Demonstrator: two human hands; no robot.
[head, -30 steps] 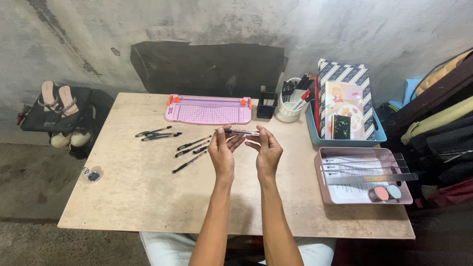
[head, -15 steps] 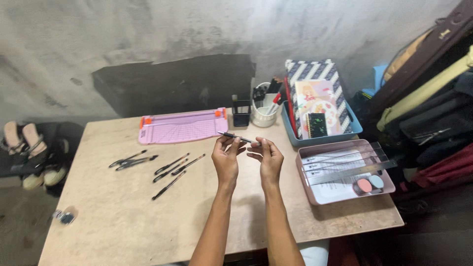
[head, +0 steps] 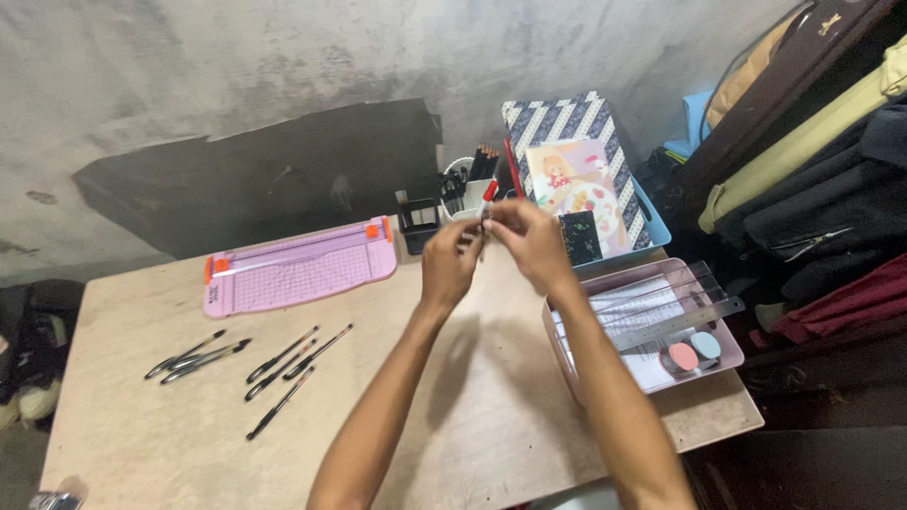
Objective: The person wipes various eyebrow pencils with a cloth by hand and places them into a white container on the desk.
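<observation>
My left hand [head: 450, 263] and my right hand [head: 531, 240] meet above the back of the wooden table [head: 142, 434], fingertips pinched together on a slim black pen [head: 483, 229] that stands nearly upright between them. Most of the pen is hidden by my fingers. The hands hover just in front of a white cup [head: 460, 210] stuffed with pens, scissors and a red-capped marker [head: 488, 193]. A small black holder [head: 417, 223] stands to the cup's left.
A pink paper trimmer [head: 298, 267] lies at the back left. Several black pens [head: 279, 364] are scattered on the left half. A pink tray [head: 704, 375] with rulers and erasers and a blue tray [head: 657, 231] of books sit at right, beside stacked bags [head: 812, 179].
Both hands have carried the pen away from me toward the white cup, turning it from level to nearly upright. The camera has swung to the right.
</observation>
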